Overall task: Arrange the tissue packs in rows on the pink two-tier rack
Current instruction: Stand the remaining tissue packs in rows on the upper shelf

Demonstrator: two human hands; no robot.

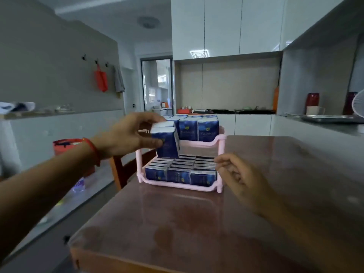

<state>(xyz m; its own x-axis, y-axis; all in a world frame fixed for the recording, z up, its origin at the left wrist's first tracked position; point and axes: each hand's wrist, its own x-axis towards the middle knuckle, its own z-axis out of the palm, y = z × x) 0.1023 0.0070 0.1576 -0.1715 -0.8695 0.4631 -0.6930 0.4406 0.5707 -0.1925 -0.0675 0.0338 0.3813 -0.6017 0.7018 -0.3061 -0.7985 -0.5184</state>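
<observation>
Head view shows the left hand [128, 134] pinching two blue tissue packs [166, 141] by their narrow sides at the pink rack [221, 141] upper tier's near-left gap, right hand [239, 177] loosely curled, empty; packs look light, soft, slippery-wrapped.

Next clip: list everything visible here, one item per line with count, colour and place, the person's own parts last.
Pink plastic two-tier rack: one, pink, far end of table.
Dark blue tissue packs on upper tier: several, exact count hidden, blue, standing in rows.
Dark blue tissue packs on lower tier: three columns, blue, filling the tier.
Held blue tissue packs: apparently two, blue, front left of upper tier.
Glossy reddish-brown table: one, centre.
Red bag on wall hook: one, left wall.
Red cylindrical containers: two, right counter.
Wooden chair: one, brown, left of table.
Left hand: grips the held packs.
Right hand: loosely curled, holds nothing, beside lower tier.
</observation>
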